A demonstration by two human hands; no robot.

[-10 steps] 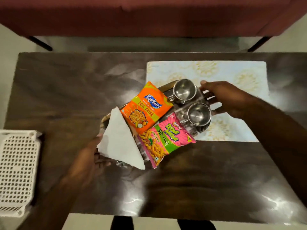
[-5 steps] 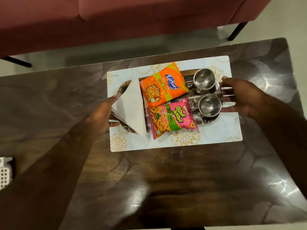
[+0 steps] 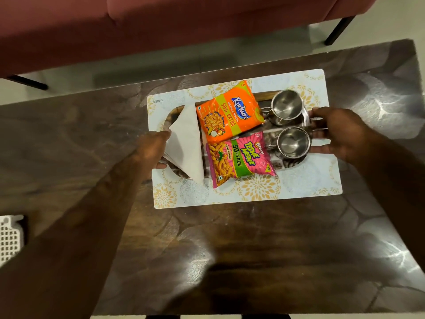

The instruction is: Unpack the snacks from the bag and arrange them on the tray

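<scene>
**Dark surface, loaded tray held at both ends**

A glossy dark surface [image 3: 253, 249] stands before a maroon sofa [image 3: 161, 24] and carries a floral placemat [image 3: 299, 187], with the tray [image 3: 264, 95] lying on it. On the tray are a Kurkure packet [image 3: 230, 111] at the far side and a Bingo Tedhe Medhe packet [image 3: 239, 157] nearer. A folded napkin [image 3: 186, 141] lies to their left and two steel cups [image 3: 286, 104] to their right.

The left hand [image 3: 151, 148] grips the tray's left end, though the napkin hides that rim, so this grip is a likely reading. The right hand [image 3: 338, 132] curls its grip round the right end.

Unpacking looks finished and the work is now placement. The next move calls for letting go evenly, then nudging the pink packet, which overhangs the near rim.

No bag is in view, and a white perforated basket [image 3: 9, 238] is cut off at the left.
</scene>
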